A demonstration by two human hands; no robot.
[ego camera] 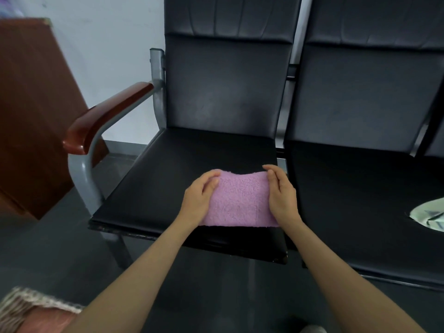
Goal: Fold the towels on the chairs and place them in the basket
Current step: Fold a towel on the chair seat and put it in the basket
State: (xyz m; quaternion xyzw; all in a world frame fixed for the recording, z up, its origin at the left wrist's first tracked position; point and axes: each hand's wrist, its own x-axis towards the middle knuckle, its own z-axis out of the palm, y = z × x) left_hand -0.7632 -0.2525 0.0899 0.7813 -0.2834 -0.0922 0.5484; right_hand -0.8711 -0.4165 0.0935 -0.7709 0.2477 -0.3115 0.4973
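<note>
The main risk I see is that the fold opens again. The pink towel (237,200) is thick and fluffy, and its far edge sags in the middle between the two hands. If one hand lets go before the other, I think the layers may slide apart. The towel also lies on the front half of the chair seat (163,179), close to the front edge of that seat, so a careless pull toward me could drag it off.

The towel is between the hands and touches both. The left hand (200,195) grips its far left corner with curled fingers. The right hand (282,195) holds the right side, thumb on top. A second, pale towel (430,216) lies to the right of this seat, on the neighbouring one.
</note>
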